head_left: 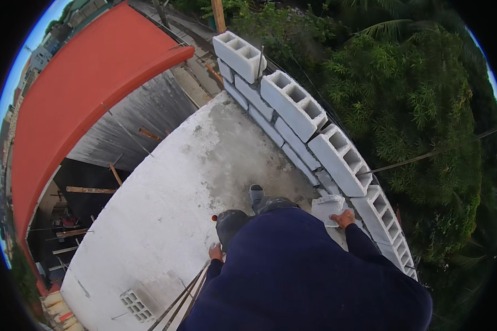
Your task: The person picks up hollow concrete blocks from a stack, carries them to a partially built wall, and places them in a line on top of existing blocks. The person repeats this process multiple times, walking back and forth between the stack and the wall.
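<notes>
My right hand (343, 218) grips the edge of a broken, pale grey piece of concrete block (326, 207), close to the inner side of the block wall (301, 144). Beside my left knee, my left hand (216, 252) is low with its fingers curled; a small pale patch shows at the fingertips, too small to make out. Hollow blocks form the wall's top course, and a block with three open cells (337, 151) stands just ahead of my right hand. A small orange round end (214, 218) sticks out by my knee.
A grey concrete slab (165, 182) lies underfoot, dropping off at its left edge beside a red roof (88, 83). A loose hollow block (137, 305) rests at the lower left, near thin bars (185, 298). An upright rod (260, 62) rises by the wall; trees (403, 110) grow beyond.
</notes>
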The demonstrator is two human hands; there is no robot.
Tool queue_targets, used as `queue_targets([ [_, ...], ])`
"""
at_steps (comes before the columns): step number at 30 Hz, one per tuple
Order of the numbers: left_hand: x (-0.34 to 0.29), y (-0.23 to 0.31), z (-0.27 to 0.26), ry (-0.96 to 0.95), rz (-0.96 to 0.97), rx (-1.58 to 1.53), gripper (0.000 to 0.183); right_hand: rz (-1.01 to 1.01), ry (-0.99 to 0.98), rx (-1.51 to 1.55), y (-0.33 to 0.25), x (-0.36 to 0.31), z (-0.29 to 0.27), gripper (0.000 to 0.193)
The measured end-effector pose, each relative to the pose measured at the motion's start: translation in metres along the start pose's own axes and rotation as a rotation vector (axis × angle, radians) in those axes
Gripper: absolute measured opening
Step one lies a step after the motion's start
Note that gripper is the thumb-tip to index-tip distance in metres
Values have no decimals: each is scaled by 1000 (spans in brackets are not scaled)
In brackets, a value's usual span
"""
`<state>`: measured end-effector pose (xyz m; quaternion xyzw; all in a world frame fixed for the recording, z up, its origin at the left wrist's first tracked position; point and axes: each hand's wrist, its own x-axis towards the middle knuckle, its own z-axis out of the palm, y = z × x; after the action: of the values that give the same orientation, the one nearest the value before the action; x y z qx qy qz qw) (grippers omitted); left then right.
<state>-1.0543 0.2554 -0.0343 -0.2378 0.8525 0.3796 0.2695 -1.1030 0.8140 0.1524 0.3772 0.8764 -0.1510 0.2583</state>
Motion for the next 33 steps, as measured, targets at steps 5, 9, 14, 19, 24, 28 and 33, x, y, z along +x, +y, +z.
queue_targets([
  [5, 120, 135, -90, 4, 50, -331, 40, -26, 20, 553, -166, 38, -84, 43],
  [9, 241, 162, -149, -164, 224, 24, 37, 25, 19, 1092, -285, 51, -127, 39],
  [14, 368, 185, -259, -293, 59, -13, 35, 134, 210, 1151, -418, 78, -166, 45],
  [19, 473, 245, -379, -252, -242, -118, 42, 160, 377, 885, -496, 120, -187, 42],
  [24, 560, 323, -439, -183, -200, -184, 43, 164, 547, 680, -550, 168, -198, 53],
  [28, 568, 397, -423, -173, -157, -180, 51, 222, 526, 540, -586, 204, -213, 54],
  [33, 576, 481, -383, -451, -12, 71, 50, 293, 495, 520, -614, 238, -222, 46],
])
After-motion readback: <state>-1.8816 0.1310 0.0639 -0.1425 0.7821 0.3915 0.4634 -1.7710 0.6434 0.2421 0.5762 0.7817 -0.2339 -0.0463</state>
